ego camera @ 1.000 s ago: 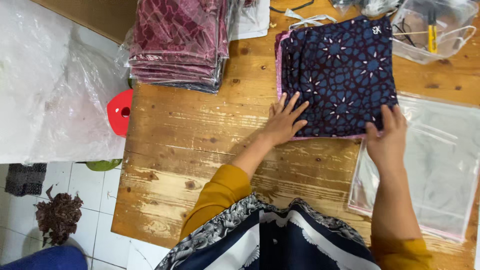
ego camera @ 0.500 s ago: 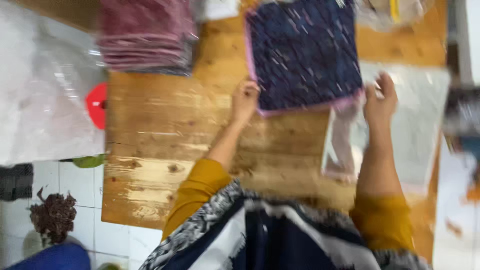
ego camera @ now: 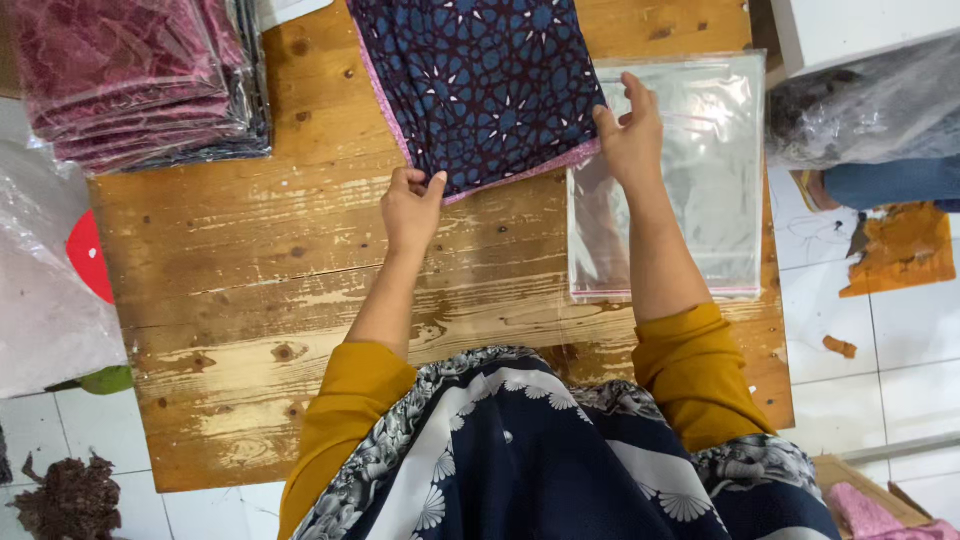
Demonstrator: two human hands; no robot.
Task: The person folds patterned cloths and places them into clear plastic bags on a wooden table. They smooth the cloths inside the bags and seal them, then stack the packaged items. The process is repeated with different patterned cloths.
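A folded dark blue patterned cloth with a pink edge lies on the wooden table. My left hand pinches its near left corner. At the near right corner my right hand grips the cloth, fingers partly spread. Just right of the cloth lies a clear plastic bag, flat on the table and partly under my right forearm.
A stack of folded maroon cloths in plastic sits at the table's far left. A large plastic sheet with a red lid beneath lies left of the table. White tiled floor lies to the right, with a bagged bundle.
The view has swung to the right. My left hand went from lying flat on the cloth to pinching its corner. My right hand shifted to the cloth's right corner.
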